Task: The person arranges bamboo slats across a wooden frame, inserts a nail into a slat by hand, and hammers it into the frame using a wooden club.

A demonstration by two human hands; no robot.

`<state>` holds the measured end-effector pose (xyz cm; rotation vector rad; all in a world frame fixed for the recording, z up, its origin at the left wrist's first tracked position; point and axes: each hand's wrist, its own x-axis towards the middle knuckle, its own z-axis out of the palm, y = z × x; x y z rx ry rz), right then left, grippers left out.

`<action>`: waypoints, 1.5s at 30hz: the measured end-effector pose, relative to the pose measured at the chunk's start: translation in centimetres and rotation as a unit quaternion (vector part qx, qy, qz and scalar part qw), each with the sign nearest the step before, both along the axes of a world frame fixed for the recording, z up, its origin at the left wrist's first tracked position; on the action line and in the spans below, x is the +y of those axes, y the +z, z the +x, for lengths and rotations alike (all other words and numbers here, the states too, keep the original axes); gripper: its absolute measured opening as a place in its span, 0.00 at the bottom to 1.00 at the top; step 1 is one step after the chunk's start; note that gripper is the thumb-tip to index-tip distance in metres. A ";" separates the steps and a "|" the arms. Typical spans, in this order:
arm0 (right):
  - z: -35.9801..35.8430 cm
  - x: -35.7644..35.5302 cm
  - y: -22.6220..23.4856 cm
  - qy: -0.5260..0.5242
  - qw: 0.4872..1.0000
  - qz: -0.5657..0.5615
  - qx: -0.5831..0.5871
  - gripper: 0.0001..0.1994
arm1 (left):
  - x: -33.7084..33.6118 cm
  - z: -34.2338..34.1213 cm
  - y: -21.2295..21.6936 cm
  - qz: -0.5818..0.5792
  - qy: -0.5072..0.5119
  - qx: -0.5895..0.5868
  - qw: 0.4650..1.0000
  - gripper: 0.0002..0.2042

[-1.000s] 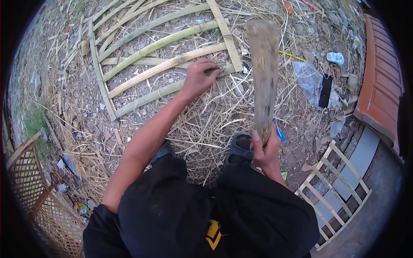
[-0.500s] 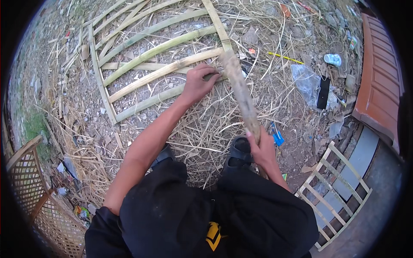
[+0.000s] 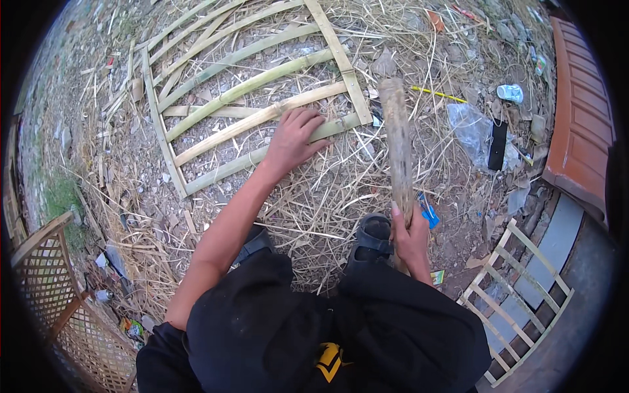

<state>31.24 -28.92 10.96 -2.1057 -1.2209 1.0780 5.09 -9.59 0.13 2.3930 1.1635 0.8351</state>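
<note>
Stick (image 3: 398, 131) swung off frame (image 3: 348, 78) | right hand (image 3: 409, 237) gripping it | left hand (image 3: 295, 141) clasping slat (image 3: 229, 169)

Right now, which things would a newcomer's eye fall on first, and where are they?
Probably the large slatted frame at the upper left, with the left hand over its nearest slat. Just right of centre, the right hand grips a thick, rough wooden stick pointing up the picture. A reddish-brown ridged panel also stands out at the upper right edge.
</note>
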 end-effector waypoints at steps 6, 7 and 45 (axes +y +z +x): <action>-0.9 -0.2 -1.3 0.027 0.999 0.031 -0.006 0.18 | 0.2 0.3 -0.1 0.046 -0.017 0.039 0.998 0.22; -0.9 0.2 -1.1 0.028 0.999 0.031 -0.006 0.18 | 0.3 0.3 -0.1 0.046 -0.016 0.043 0.998 0.22; 1.3 2.1 1.2 0.131 0.991 0.001 -0.036 0.17 | 0.3 0.5 -2.1 -0.015 0.060 -0.111 0.992 0.14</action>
